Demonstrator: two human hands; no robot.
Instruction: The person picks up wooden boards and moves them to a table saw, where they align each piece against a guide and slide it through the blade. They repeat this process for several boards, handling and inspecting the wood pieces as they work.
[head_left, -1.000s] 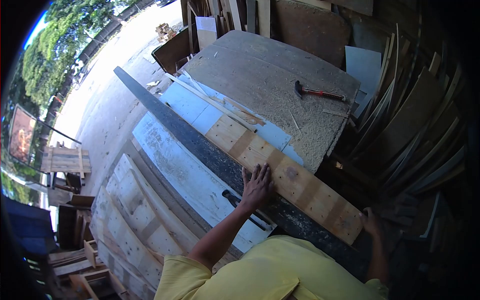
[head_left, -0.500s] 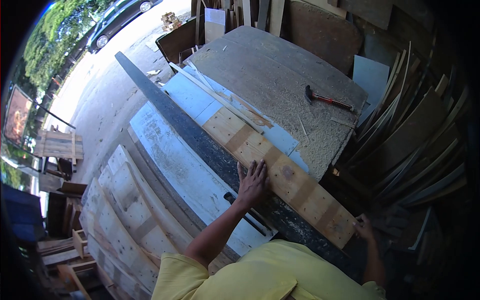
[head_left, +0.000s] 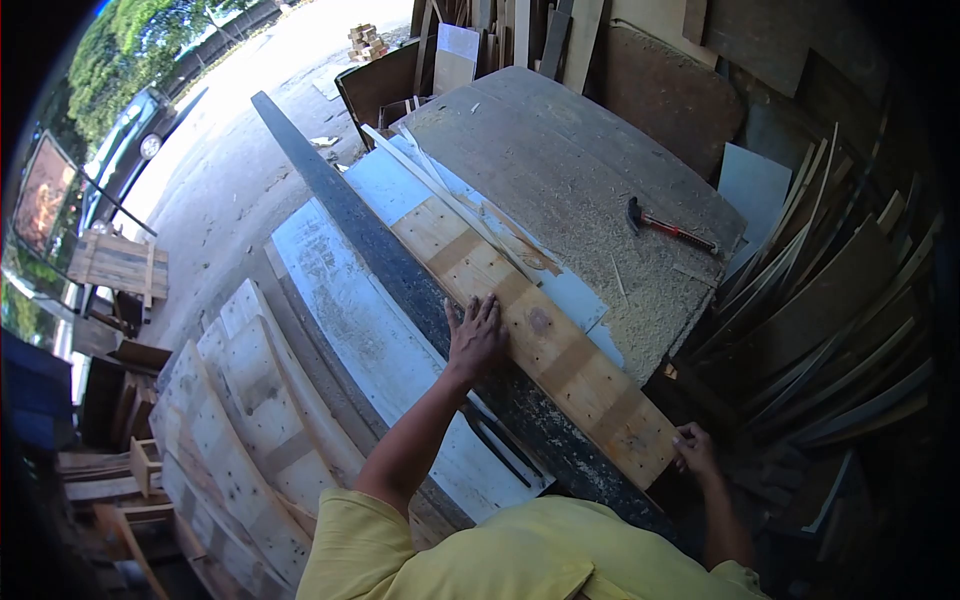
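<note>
A long pale wooden plank (head_left: 560, 340) with darker bands and small nail holes lies along a dark, scuffed beam (head_left: 400, 285). My left hand (head_left: 476, 340) rests on the plank's left edge with its fingers spread. At the near end, my right hand (head_left: 694, 447) has its fingers closed on the plank's right corner. A blue-white sheet (head_left: 380, 185) shows beyond the plank, partly covered by it. Left of the beam lies another worn white board (head_left: 340, 270). A black bar-like item (head_left: 500, 450) sits beside my left forearm.
A hammer (head_left: 670, 228) with a red and black handle lies on the sawdust-strewn tabletop (head_left: 540, 140). Thin wooden strips (head_left: 450, 200) lie beyond the plank. Several nail-holed planks (head_left: 260, 390) are stacked at left, and scrap boards (head_left: 830, 290) lean at right.
The plank has slid a little toward the far left along the beam, with both hands moving along with it. The camera view has shifted slightly. The hammer remains on the tabletop.
</note>
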